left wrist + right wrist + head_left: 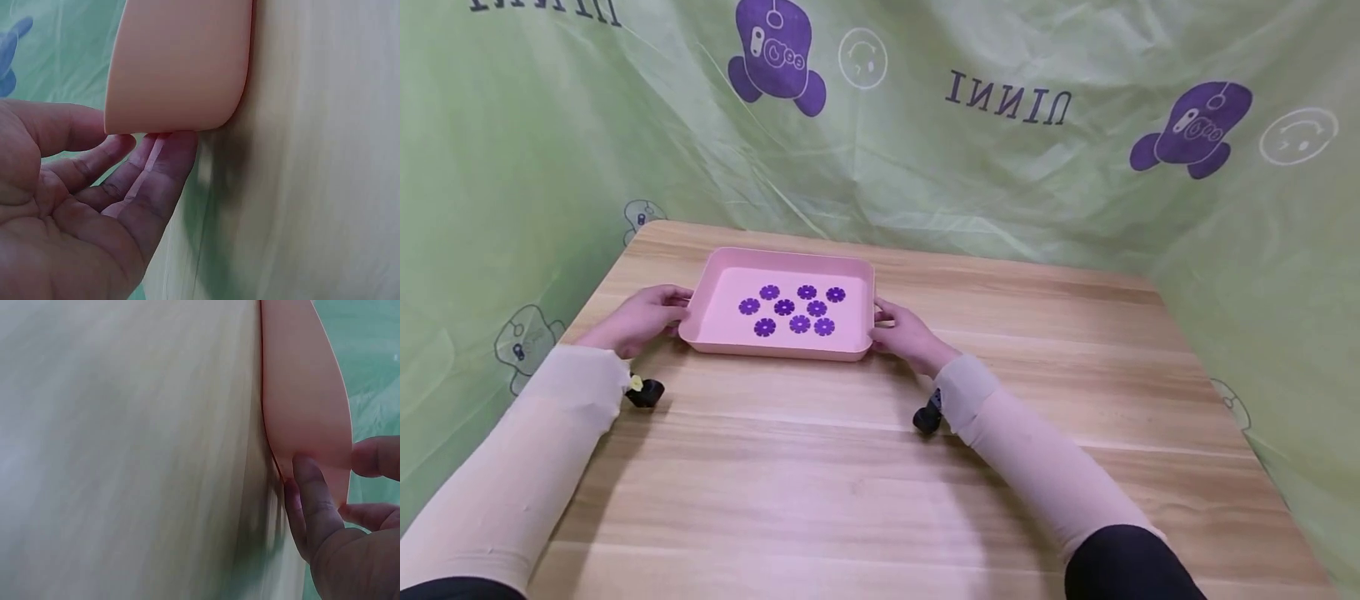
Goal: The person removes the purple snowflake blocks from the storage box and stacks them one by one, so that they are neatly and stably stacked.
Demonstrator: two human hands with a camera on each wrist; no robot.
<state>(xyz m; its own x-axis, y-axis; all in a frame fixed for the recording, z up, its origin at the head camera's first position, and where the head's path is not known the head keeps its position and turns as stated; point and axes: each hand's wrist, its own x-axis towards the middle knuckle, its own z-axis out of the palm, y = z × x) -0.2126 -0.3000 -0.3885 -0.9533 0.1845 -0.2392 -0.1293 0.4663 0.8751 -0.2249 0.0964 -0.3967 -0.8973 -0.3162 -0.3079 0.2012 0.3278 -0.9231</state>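
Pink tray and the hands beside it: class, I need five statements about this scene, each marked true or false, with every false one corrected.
1. The purple discs lie inside the pink tray. True.
2. There are six purple discs. False: there are nine.
3. The left hand and the right hand touch opposite ends of the pink tray. True.
4. The right hand is holding a purple disc. False: its fingers touch the tray's outer wall.
5. The backdrop behind the table is plain red. False: it is green with printed figures and lettering.
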